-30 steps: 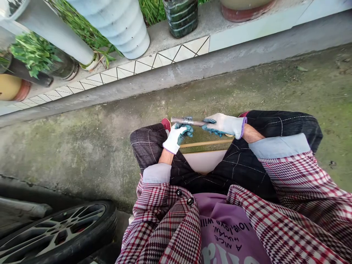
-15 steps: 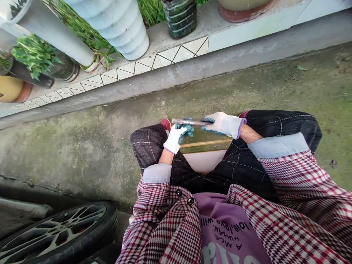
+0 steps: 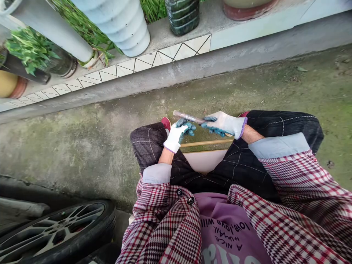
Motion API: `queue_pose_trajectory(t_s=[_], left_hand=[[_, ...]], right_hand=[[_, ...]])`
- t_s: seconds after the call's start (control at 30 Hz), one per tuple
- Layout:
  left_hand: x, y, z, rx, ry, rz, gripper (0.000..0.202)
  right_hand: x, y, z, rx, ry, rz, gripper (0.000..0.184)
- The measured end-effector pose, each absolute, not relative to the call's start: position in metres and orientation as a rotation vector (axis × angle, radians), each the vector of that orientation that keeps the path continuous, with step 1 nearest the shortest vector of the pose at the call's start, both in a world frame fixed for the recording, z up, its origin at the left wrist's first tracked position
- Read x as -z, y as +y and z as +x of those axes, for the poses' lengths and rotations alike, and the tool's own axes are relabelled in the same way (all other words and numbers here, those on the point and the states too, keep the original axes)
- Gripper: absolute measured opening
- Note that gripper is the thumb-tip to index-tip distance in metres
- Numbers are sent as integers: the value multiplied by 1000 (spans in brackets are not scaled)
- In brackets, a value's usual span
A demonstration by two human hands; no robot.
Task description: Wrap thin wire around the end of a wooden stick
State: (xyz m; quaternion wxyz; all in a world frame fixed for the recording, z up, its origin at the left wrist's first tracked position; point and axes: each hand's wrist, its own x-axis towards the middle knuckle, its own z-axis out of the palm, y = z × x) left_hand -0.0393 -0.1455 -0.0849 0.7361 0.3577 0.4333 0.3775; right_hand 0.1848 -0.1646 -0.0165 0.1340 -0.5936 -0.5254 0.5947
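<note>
I sit with my knees apart over a mossy concrete floor. Both hands wear white gloves with blue-green palms. My right hand (image 3: 224,124) grips one end of a short grey metal rod (image 3: 188,117) wound with thin wire near its middle. The rod points left and slightly up. My left hand (image 3: 178,134) sits just below the rod's wound part, its fingers curled and touching it from underneath. A thin wooden stick (image 3: 206,143) lies across between my legs, below the hands.
A pale board (image 3: 205,160) lies on the seat between my thighs. A tiled ledge (image 3: 154,60) with plant pots (image 3: 41,69) and a ribbed white container (image 3: 123,25) runs across the top. A car wheel (image 3: 55,231) is at the lower left.
The rod's free left end has tilted upward a little. My left hand's fingers have shifted slightly right along it. My right hand has stayed in place.
</note>
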Motion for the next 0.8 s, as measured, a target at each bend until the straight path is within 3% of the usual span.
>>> queue_pose_trajectory(t_s=[0.23,0.43,0.53,0.63,0.73,0.8], left_hand=[[81,-149,-41,-819,957,846,43],[86,-148,-39,-807,991,849,29],[87,-147,-36,-768,1106,885,22],[83,-148,-38,-664,1128,1003,16],[78,-150,-40,-578,1135,1073,12],[77,-149,-40,-580,1178,1062,11]], right_hand=[[4,-163,188,-1787,-1202,-1688,16],[0,-161,202,-1813,-1136,-1525,33],[4,-163,209,-2062,-1445,-1397,40],[10,-167,211,-2182,-1874,-1306,33],[22,-168,210,-2031,-2181,-1443,20],[34,-164,209,-1745,-2365,-1643,13]])
